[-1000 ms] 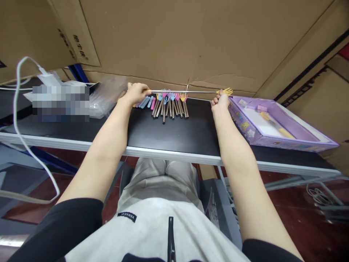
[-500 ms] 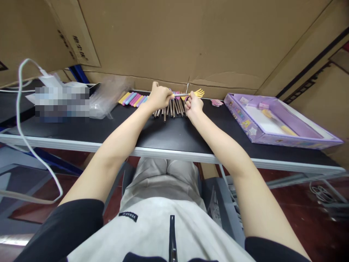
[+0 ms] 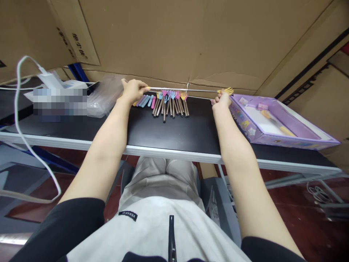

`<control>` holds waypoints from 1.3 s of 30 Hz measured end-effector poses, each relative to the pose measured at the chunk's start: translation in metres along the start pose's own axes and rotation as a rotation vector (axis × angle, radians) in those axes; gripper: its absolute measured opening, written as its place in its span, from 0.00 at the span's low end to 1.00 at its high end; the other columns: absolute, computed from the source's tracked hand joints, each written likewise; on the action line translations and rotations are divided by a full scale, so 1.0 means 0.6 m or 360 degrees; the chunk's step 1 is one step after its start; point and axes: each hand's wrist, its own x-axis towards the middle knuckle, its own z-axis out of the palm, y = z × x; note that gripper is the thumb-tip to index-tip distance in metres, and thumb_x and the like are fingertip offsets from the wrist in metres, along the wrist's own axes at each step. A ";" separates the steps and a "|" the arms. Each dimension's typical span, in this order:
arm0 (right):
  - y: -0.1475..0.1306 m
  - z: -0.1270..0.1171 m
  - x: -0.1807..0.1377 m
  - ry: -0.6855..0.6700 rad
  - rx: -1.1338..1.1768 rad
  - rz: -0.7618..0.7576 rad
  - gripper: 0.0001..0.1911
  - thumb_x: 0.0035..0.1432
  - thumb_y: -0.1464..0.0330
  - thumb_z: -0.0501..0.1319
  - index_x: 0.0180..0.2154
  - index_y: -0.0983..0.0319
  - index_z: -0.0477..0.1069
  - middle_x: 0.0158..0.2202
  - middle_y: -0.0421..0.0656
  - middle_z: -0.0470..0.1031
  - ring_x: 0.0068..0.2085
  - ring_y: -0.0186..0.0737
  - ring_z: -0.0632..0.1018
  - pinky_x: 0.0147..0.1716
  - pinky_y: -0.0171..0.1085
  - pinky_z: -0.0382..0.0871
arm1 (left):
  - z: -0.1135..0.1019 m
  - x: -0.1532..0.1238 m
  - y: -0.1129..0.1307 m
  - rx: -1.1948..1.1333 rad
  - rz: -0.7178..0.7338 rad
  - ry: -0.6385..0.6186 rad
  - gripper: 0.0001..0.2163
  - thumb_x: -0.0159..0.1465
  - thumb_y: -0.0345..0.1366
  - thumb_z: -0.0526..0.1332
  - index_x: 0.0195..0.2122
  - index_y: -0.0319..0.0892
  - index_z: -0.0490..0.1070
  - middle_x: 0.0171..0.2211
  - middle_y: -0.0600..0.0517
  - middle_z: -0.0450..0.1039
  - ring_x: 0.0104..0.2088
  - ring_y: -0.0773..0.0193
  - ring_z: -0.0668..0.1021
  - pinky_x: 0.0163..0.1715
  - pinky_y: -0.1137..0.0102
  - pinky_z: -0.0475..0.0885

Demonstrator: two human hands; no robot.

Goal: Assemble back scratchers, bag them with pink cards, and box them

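Observation:
A yellow back scratcher [image 3: 185, 90] with a hand-shaped end is stretched out level above the tabletop, its thin metal rod drawn long. My left hand [image 3: 133, 90] is closed on its yellow handle end. Just below the yellow claw, my right hand [image 3: 223, 98] pinches the other end. Beneath the rod lie several more back scratcher heads [image 3: 173, 103] in yellow, blue, pink and purple, with metal tubes pointing toward me. Next to my left hand is a row of coloured handles [image 3: 147, 100], partly hidden by that hand.
A purple display box [image 3: 256, 133] with a yellow piece inside stands at the right. To the left are a clear plastic bag [image 3: 102, 100] and a white cable [image 3: 19, 98]. Cardboard [image 3: 204, 43] walls the table's back edge.
My hands have moved apart, left hand leftward and right hand rightward. The back scratcher's rod has been pulled out from short to long between them.

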 end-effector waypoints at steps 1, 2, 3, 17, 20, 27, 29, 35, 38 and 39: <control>-0.009 -0.011 0.011 0.0010 0.0003 0.0003 0.22 0.76 0.70 0.51 0.27 0.60 0.51 0.16 0.27 0.49 0.17 0.20 0.49 0.18 0.25 0.43 | -0.005 -0.001 -0.008 0.0009 -0.0023 -0.0011 0.08 0.71 0.38 0.59 0.43 0.41 0.75 0.38 0.52 0.78 0.48 0.57 0.70 0.60 0.48 0.48; -0.016 -0.019 0.019 0.0004 0.0005 0.0008 0.22 0.76 0.69 0.51 0.26 0.60 0.51 0.16 0.27 0.49 0.17 0.20 0.49 0.18 0.26 0.43 | -0.008 -0.002 -0.014 0.0017 -0.0029 -0.0024 0.08 0.72 0.38 0.59 0.43 0.41 0.75 0.38 0.52 0.78 0.47 0.58 0.70 0.60 0.48 0.48; -0.020 -0.023 0.023 -0.0006 0.0011 0.0004 0.22 0.77 0.69 0.51 0.26 0.60 0.52 0.16 0.27 0.49 0.17 0.21 0.50 0.18 0.26 0.42 | -0.011 -0.003 -0.015 0.0026 -0.0023 -0.0037 0.08 0.72 0.37 0.59 0.43 0.40 0.75 0.37 0.53 0.78 0.46 0.59 0.69 0.60 0.49 0.48; 0.099 0.056 -0.092 -0.0542 -0.0339 -0.0028 0.25 0.71 0.55 0.59 0.27 0.58 0.51 0.18 0.28 0.48 0.16 0.23 0.52 0.16 0.26 0.45 | 0.068 -0.027 0.135 -0.0050 0.0490 -0.0096 0.13 0.68 0.38 0.59 0.27 0.41 0.75 0.22 0.49 0.69 0.40 0.49 0.76 0.57 0.44 0.55; 0.093 0.054 -0.086 -0.0565 -0.0391 -0.0079 0.26 0.68 0.51 0.61 0.28 0.59 0.53 0.19 0.29 0.52 0.16 0.22 0.54 0.15 0.25 0.47 | 0.064 -0.032 0.141 -0.0059 0.0377 -0.0103 0.13 0.68 0.40 0.60 0.29 0.40 0.75 0.23 0.49 0.71 0.40 0.50 0.77 0.57 0.47 0.57; 0.097 0.060 -0.130 -0.0873 -0.0781 -0.0032 0.23 0.63 0.54 0.68 0.29 0.60 0.60 0.19 0.31 0.63 0.16 0.23 0.61 0.13 0.25 0.50 | 0.072 -0.036 0.156 -0.0350 0.0064 -0.0026 0.12 0.68 0.41 0.59 0.33 0.39 0.76 0.28 0.46 0.77 0.42 0.52 0.78 0.50 0.61 0.69; 0.099 0.058 -0.141 -0.0936 -0.0891 -0.0008 0.21 0.63 0.58 0.69 0.29 0.60 0.61 0.19 0.32 0.63 0.16 0.24 0.62 0.13 0.25 0.51 | 0.078 -0.036 0.153 -0.0392 0.0036 -0.0022 0.12 0.67 0.40 0.59 0.31 0.39 0.75 0.28 0.46 0.77 0.39 0.54 0.78 0.45 0.64 0.71; 0.088 0.054 -0.137 -0.0853 -0.0999 -0.0065 0.19 0.63 0.69 0.65 0.24 0.59 0.58 0.16 0.32 0.56 0.16 0.25 0.57 0.13 0.25 0.48 | 0.097 -0.033 0.142 -0.0523 0.0178 -0.0212 0.11 0.68 0.40 0.60 0.32 0.39 0.74 0.27 0.47 0.77 0.34 0.58 0.77 0.40 0.66 0.72; 0.063 0.049 -0.116 -0.0796 -0.1058 -0.0133 0.17 0.63 0.72 0.60 0.24 0.59 0.57 0.16 0.32 0.54 0.16 0.25 0.54 0.14 0.26 0.45 | 0.097 -0.035 0.142 -0.0537 0.0286 -0.0238 0.15 0.71 0.45 0.57 0.39 0.39 0.76 0.28 0.48 0.77 0.36 0.57 0.78 0.44 0.63 0.72; 0.053 0.045 -0.104 -0.0777 -0.1093 -0.0165 0.17 0.64 0.73 0.59 0.24 0.60 0.58 0.16 0.33 0.53 0.17 0.25 0.54 0.15 0.26 0.45 | 0.095 -0.036 0.142 -0.0484 0.0302 -0.0196 0.15 0.71 0.45 0.57 0.40 0.40 0.76 0.29 0.47 0.78 0.38 0.56 0.78 0.47 0.61 0.71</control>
